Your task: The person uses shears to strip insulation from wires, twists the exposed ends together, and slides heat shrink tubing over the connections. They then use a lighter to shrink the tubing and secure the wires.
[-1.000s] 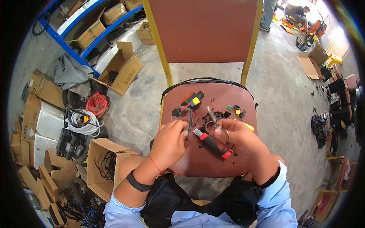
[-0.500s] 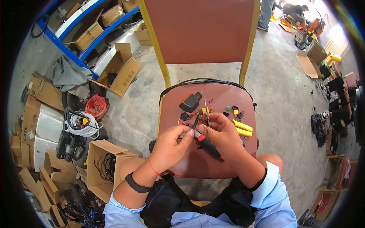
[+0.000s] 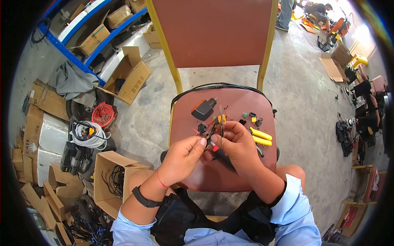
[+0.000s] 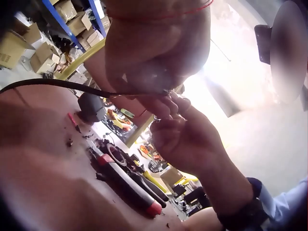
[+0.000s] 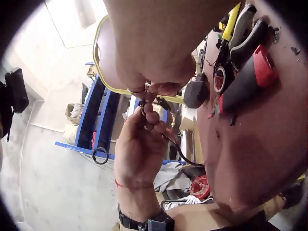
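Observation:
My left hand [image 3: 184, 158] pinches a black cable [image 4: 53, 83] between thumb and fingers over the chair seat. Close against it, my right hand [image 3: 243, 147] grips a thin silver blade-like piece [image 3: 222, 130] that points up and away. The two hands' fingertips meet at the cable's end, and the fingers hide most of that spot. Beneath the hands lies a tool with a red and black handle [image 4: 125, 180], partly covered in the head view. A yellow connector [image 3: 221, 118] and a black connector [image 3: 202, 128] show just beyond the fingers.
On the red chair seat [image 3: 193, 180] lie an orange and black lamp [image 3: 204, 109], yellow-handled pliers [image 3: 262, 137] and small connectors. The chair's backrest [image 3: 213, 33] rises behind. An open cardboard box [image 3: 104, 184] with black cables stands at the left.
The hands have come together over the seat; the right moved left with the silver piece, uncovering the yellow-handled pliers. The yellow connector has shifted off the lamp towards the hands.

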{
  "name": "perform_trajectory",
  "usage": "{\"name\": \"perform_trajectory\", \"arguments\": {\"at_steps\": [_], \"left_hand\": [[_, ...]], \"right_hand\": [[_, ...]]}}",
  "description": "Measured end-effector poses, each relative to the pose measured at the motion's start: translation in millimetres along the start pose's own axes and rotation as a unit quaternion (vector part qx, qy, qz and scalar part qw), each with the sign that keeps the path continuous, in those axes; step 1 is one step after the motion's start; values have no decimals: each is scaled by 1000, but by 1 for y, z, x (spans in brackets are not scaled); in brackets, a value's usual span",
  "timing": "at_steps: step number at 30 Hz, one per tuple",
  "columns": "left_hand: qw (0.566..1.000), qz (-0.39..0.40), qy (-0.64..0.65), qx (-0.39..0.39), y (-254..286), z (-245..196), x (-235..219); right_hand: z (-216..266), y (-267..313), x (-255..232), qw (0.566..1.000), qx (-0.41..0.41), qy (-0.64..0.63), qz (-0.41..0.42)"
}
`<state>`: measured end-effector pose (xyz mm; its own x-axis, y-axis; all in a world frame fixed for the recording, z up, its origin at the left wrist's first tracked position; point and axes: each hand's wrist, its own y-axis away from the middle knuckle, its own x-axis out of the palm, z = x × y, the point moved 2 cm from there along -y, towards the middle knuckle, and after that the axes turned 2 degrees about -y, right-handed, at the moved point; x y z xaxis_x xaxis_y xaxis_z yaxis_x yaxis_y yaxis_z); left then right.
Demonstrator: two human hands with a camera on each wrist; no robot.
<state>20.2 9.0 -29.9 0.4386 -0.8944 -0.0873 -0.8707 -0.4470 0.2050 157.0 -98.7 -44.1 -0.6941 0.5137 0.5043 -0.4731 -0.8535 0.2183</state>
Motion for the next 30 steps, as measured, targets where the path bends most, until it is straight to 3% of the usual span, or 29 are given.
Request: {"name": "perform_trajectory", "arguments": {"at_steps": [6, 14, 17, 20, 23, 26, 29, 30], "left_hand": [[1000, -12, 4, -13, 1, -7, 4], [999, -31, -11, -32, 3, -6, 6], [989, -84, -119, -8, 8, -14, 15], [940, -152, -281, 123, 8, -15, 21], [871, -173, -417, 192, 9, -13, 25], [864, -188, -425, 193, 9, -11, 27], [904, -196, -327, 192, 4, -3, 23], [929, -187, -282, 149, 4, -3, 23]], "right_hand": [[-4, 1, 2, 999, -29, 4, -23], [5, 6, 9, 999, 9, 6, -45], [1, 3, 7, 999, -1, 4, -49], [2, 3, 4, 999, -3, 29, -46], [3, 3, 2, 995, -9, 89, -53], [7, 6, 0, 987, -16, 147, -60], [12, 8, 1, 984, -23, 169, -60], [13, 8, 2, 983, -25, 171, -59]]}}
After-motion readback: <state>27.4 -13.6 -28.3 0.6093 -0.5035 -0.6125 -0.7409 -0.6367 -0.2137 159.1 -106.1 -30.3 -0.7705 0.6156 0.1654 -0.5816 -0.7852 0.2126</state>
